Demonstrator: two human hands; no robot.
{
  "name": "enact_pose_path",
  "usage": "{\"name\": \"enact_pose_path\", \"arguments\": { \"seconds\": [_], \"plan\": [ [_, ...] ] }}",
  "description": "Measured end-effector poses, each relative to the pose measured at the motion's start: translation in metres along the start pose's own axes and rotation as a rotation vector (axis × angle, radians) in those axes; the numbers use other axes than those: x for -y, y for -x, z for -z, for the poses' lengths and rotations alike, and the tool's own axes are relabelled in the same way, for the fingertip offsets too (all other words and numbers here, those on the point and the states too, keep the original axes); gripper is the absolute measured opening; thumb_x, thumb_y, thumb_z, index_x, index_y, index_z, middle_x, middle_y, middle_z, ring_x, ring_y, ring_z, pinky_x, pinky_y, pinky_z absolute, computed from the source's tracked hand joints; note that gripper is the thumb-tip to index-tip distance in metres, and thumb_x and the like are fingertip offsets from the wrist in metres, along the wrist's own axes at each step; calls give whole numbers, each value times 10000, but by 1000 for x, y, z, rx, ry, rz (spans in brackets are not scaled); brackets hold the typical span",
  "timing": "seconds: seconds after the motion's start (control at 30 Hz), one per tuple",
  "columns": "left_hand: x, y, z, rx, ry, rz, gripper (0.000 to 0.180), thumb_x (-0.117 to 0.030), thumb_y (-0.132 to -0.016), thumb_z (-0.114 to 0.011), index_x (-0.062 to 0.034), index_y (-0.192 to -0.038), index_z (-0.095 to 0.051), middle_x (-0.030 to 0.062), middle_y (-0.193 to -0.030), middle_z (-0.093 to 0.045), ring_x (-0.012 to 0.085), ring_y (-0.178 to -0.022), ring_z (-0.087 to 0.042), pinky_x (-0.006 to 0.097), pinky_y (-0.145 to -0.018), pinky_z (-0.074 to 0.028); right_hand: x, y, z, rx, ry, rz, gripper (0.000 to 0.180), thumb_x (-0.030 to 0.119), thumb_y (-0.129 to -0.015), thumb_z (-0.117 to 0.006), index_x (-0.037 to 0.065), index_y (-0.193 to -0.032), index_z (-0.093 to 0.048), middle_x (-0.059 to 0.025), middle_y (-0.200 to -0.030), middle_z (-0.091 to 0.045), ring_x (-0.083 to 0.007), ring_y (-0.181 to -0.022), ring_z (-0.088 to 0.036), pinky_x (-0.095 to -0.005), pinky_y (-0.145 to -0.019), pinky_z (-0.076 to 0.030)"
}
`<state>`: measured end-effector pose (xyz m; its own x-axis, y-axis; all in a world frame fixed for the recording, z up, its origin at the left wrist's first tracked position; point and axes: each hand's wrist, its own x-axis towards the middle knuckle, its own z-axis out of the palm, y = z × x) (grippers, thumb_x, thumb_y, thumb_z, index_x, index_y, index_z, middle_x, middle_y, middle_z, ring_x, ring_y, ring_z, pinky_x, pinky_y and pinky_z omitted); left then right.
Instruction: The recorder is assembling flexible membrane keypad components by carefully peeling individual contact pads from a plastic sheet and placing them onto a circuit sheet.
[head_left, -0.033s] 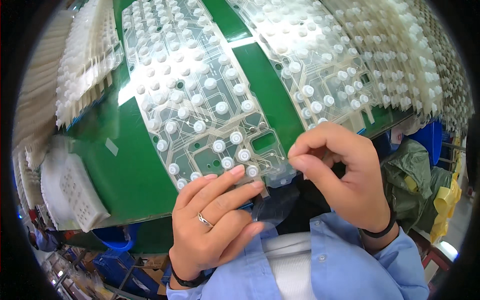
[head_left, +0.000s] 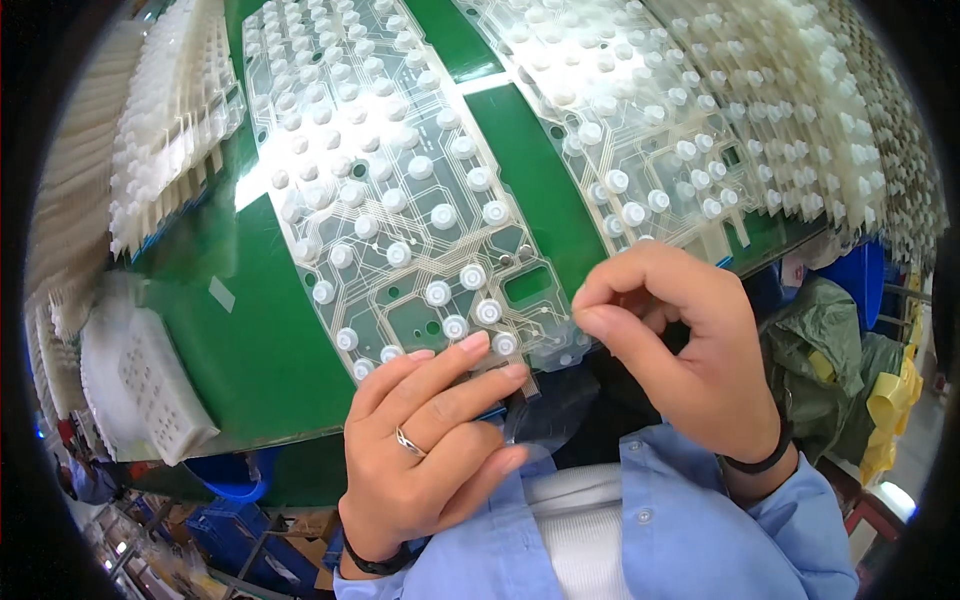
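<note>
While circuit sheet (head_left: 420,235) lies under extended left fingers (head_left: 440,368), right fingers (head_left: 630,337) pinch beside corner; cannot tell if holding anything.

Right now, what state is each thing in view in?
Clear plastic circuit sheet with white domes: lying on green tabletop
Matching domed sheet to its right: lying flat
Ringed left hand: fingers extended, resting on the first sheet
Bare right hand: thumb and forefinger pinched together, contents unclear
Translucent domed sheets, far right: overlapping in rows

Green tabletop (head_left: 250,370) bearing a translucent keypad membrane (head_left: 410,225) with white domes, a second domed membrane (head_left: 640,130) at right, overlapping domed sheets (head_left: 175,130) along both sides, and a whitish slab (head_left: 165,385) near left.
</note>
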<state>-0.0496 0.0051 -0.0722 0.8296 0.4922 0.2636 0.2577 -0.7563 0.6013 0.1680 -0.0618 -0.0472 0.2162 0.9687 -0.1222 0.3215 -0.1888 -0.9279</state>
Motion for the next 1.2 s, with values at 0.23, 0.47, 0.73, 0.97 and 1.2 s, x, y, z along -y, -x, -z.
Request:
{"name": "enact_pose_path", "arguments": {
  "seconds": [0.23, 0.47, 0.73, 0.97, 1.2],
  "plan": [
    [1, 1, -1, 10, -7, 0, 331, -328, -849, -673, -113, -634, -541, 58, -1033, -733, 304, -1128, -630, 430, -923, -447, 4, -7, -6, -16, 128, -10, 50, -13, -841, -665, 9, -886, -668, -13, -793, -627, -37, -629, -528, -184, -513, -362],
    [3, 0, -1, 17, 0, 0, 341, -327, -848, -674, -119, -617, -534, 50, -1032, -735, 290, -1118, -638, 420, -926, -445, -1, -9, -11, -57, 188, 29, 50, -17, -835, -662, 16, -872, -671, -13, -773, -617, -43, -607, -508, -189, -503, -346],
    [3, 2, 0, 24, -8, 5, 334, -328, -847, -676, -127, -617, -539, 41, -1032, -736, 281, -1120, -638, 405, -944, -435, 0, -10, -12, -61, 168, 2, 40, -17, -841, -650, 11, -862, -670, -5, -763, -608, -32, -603, -487, -187, -503, -329],
    [3, 1, -1, 28, -12, -2, 331, -338, -849, -671, -130, -628, -539, 39, -1062, -730, 282, -1122, -632, 403, -936, -433, -1, -10, -11, -59, 166, 14, 42, -15, -846, -647, 8, -869, -672, -8, -771, -612, -30, -607, -497, -183, -506, -338],
    [0, 0, -2, 68, -112, -16, 329, -360, -859, -648, -132, -658, -524, 27, -1169, -698, 282, -1137, -590, 398, -897, -415, -4, -9, -11, -52, 183, 62, 83, -30, -828, -671, 8, -901, -680, -14, -783, -614, -32, -611, -516, -180, -502, -354]
  ]
}}
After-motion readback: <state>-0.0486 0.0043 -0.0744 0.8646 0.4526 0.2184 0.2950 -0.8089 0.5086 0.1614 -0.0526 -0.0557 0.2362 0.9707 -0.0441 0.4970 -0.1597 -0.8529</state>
